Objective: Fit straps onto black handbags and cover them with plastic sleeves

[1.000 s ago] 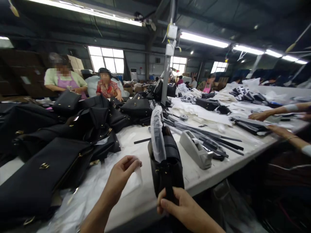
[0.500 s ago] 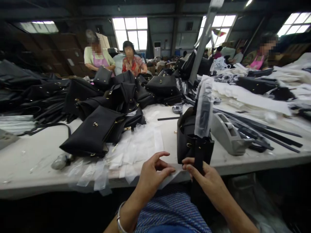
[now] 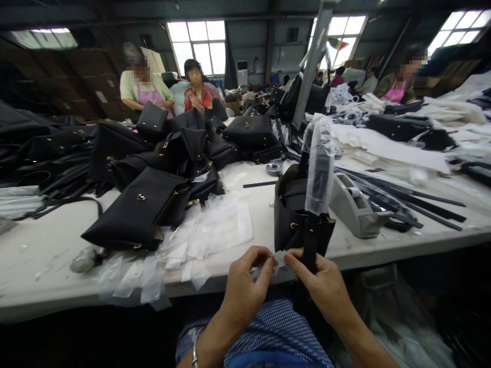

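Between my two hands is a small translucent plastic sheet (image 3: 280,261), crumpled a little. My left hand (image 3: 251,278) pinches its left side with thumb and fingers. On the other side my right hand (image 3: 320,283) grips the sheet's edge at the fingertips; a black strap (image 3: 310,245) hangs down and passes behind or through that hand, I cannot tell which. Just beyond the hands a black handbag (image 3: 286,214) stands upright at the table's front edge. Clear plastic wrap (image 3: 320,166) covers its raised handle.
A grey tape dispenser (image 3: 356,207) stands right of the handbag. Loose plastic sheets (image 3: 215,227) lie to the left, beside a large black bag (image 3: 134,209) and a heap of others. Black strips (image 3: 414,199) lie on the right. Co-workers stand across the table (image 3: 46,255).
My left hand has closed from an open curl into a pinch on the plastic sheet. The sheet is now bunched up between both hands. The view has shifted slightly.
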`<state>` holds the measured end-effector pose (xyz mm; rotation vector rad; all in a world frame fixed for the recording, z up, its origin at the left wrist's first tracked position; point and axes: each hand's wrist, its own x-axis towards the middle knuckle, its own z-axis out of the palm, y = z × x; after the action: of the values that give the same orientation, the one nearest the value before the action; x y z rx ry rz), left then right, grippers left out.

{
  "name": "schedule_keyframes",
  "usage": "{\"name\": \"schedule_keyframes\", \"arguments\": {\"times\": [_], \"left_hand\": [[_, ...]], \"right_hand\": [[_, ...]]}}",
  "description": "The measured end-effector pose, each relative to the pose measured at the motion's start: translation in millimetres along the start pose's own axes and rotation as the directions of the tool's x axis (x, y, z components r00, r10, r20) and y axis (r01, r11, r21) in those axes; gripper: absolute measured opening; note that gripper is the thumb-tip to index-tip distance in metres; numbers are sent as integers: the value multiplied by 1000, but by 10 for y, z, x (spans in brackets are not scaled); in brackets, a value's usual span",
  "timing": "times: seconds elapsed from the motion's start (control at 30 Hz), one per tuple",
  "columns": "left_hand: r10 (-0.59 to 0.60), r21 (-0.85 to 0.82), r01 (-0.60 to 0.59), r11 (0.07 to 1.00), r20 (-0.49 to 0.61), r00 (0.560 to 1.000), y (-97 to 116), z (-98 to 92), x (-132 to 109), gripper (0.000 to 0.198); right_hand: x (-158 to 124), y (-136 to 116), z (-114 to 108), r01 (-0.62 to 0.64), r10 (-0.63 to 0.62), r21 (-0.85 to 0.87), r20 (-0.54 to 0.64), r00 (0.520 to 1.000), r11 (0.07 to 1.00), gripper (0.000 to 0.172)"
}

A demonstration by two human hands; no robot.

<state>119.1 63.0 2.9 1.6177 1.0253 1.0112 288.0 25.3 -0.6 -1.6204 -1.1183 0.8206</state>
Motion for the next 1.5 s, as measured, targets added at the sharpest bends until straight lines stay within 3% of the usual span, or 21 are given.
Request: {"name": "schedule_keyframes", "arguments": {"times": [0.13, 0.37, 0.43, 0.53, 0.63, 0.83, 1.0, 1.23, 1.5], "left_hand": [[-143, -209, 164, 964, 113, 983, -40, 46, 33, 19], [-266, -188, 283, 941, 108, 958, -148, -12, 41, 14], [-311, -207, 325, 923, 99, 945, -171, -40, 12, 14], [-350, -266, 364, 893, 101, 931, -202, -54, -42, 16], [-376, -333, 397, 855, 129, 918, -240, -46, -88, 19], [-373, -239, 381, 893, 78, 924, -293, -81, -170, 19], [-338, -116, 340, 933, 39, 940, -269, -113, -259, 16], [-341, -117, 345, 931, 54, 939, -224, -100, -275, 13], [-326, -79, 329, 941, 48, 944, -222, -98, -287, 13]], "right_hand": [[28, -5, 10, 21, -21, -20, 4, 1000, 1000, 33], [-19, -36, -209, 79, -82, 28, 146, 986, 996, 53], [-25, -56, -302, 5, -11, 27, 216, 976, 1000, 54], [-20, -57, -385, -190, 150, 82, 349, 925, 978, 49], [-22, -37, -375, -297, 189, 239, 388, 902, 925, 44], [-38, -20, -199, -182, 119, 513, 153, 981, 839, 33], [-12, 3, -83, -13, 37, 461, -44, 998, 887, 28], [4, -10, -49, 62, -36, 281, -97, 995, 958, 30], [28, -22, -40, 125, -98, 219, -128, 987, 968, 30]]}}
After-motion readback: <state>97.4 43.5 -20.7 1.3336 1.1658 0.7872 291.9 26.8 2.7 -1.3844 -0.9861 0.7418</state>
